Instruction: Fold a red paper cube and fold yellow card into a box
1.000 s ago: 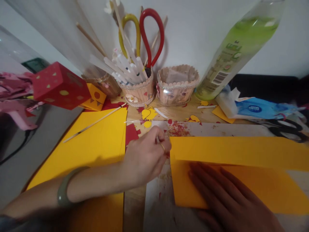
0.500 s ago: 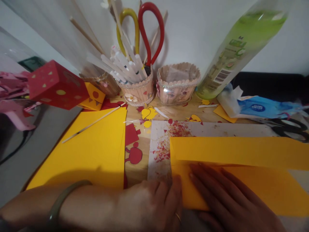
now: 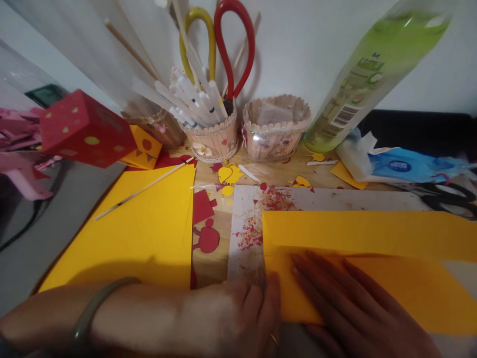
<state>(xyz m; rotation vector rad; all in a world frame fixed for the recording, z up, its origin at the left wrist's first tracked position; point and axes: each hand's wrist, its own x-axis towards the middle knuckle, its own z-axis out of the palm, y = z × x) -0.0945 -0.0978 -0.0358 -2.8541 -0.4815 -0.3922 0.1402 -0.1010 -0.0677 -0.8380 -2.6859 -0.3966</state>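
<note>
Table carries a pale sheet, presumably guarding the wood; on this, near right, lies layered yellow paper. My right hand, open, lies flat there, seemingly steadying it; my left hand curls at its left edge, whether gripping I cannot tell.

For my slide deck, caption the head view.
Right hand flat on yellow paper, left hand at its edge, pens in a cup behind.
</note>
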